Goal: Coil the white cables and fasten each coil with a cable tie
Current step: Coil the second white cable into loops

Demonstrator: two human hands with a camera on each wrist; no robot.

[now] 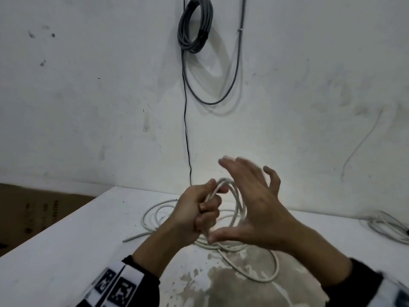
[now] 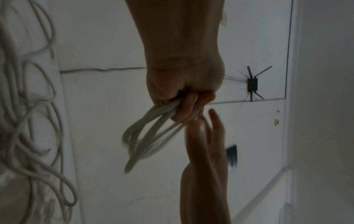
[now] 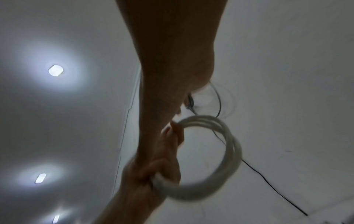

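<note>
Scuffed white wall backs a white tabletop (image 1: 66,235) with worn paint at its near edge. Above it the left hand (image 1: 197,214) holds its grip curled round several loops of white cable (image 1: 238,202); the rest of the cable trails loose on the tabletop below. The right hand (image 1: 254,202) is beside the coil, fingers spread, holding nothing.

With only one hand clamping, the loops could spring apart, and the slack may snag on itself. No cable tie shows. Another white bundle (image 1: 389,227) lies far right; a grey coil (image 1: 194,25) hangs on the wall.
</note>
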